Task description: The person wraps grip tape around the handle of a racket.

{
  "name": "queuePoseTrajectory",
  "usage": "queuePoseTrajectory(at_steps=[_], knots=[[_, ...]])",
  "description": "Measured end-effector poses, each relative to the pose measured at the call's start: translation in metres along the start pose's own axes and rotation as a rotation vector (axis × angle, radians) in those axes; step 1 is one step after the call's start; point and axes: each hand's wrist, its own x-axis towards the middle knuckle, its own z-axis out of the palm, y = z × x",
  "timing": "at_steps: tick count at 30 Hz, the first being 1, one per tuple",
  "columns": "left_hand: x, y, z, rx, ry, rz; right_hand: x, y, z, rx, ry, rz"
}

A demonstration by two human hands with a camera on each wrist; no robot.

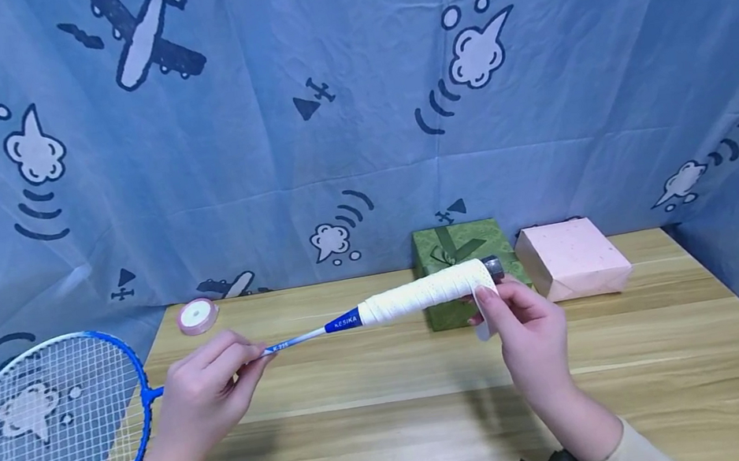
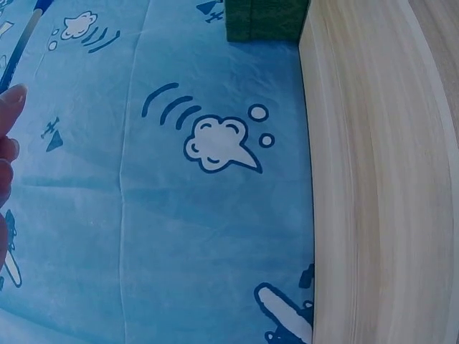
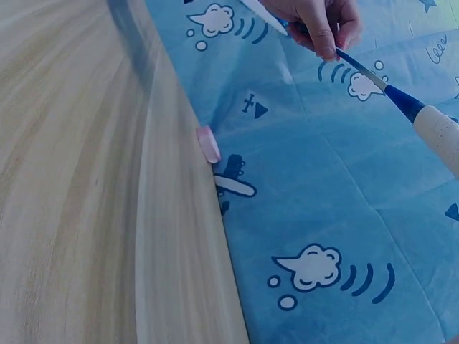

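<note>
A badminton racket (image 1: 48,430) is pinched at its shaft by the left hand (image 1: 209,386); loose white grip tape (image 1: 482,325) is held in the right hand (image 1: 528,330) fingers; both gift boxes (image 1: 571,260) are closed.

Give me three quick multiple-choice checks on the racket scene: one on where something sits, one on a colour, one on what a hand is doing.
1. Where is the roll of pink ribbon?
A. at the table's far left edge
B. on top of the green box
C. in the right hand

2. What colour is the wrap on the racket handle?
A. black
B. white
C. red

3. What is the left hand doing?
A. lying flat on the table
B. holding the pink box
C. pinching the racket shaft

Answers: 1 A, the roll lies near the table corner by the curtain. 2 B, white grip tape covers the handle. 3 C, its fingers close on the thin shaft while the right hand holds the tape end at the handle.
</note>
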Motion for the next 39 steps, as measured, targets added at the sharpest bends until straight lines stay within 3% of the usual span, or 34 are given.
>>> queuePoseTrajectory(at_steps=[4,8,14,28,35,39], knots=[[0.0015,0.0000,0.0006,0.046,0.033,0.023,0.0000,0.0006,-0.0011,-0.014,0.005,-0.023],[0.0030,0.0009,0.0011,0.096,0.066,0.023,-0.0010,-0.0006,-0.0004,0.053,-0.010,-0.011],[0.0031,0.0015,0.0001,0.063,0.086,0.009,-0.0019,-0.0015,0.0007,0.092,-0.025,0.000],[-0.0019,-0.0011,0.0000,0.019,0.001,-0.002,-0.0012,0.0018,0.0016,0.086,-0.007,0.005],[-0.0020,-0.0014,0.0000,0.009,-0.023,0.007,-0.0007,0.0015,0.0005,-0.054,0.032,0.052],[-0.0020,-0.0014,-0.0011,0.037,-0.017,0.015,-0.0005,0.0021,0.0005,-0.057,0.033,0.064]])
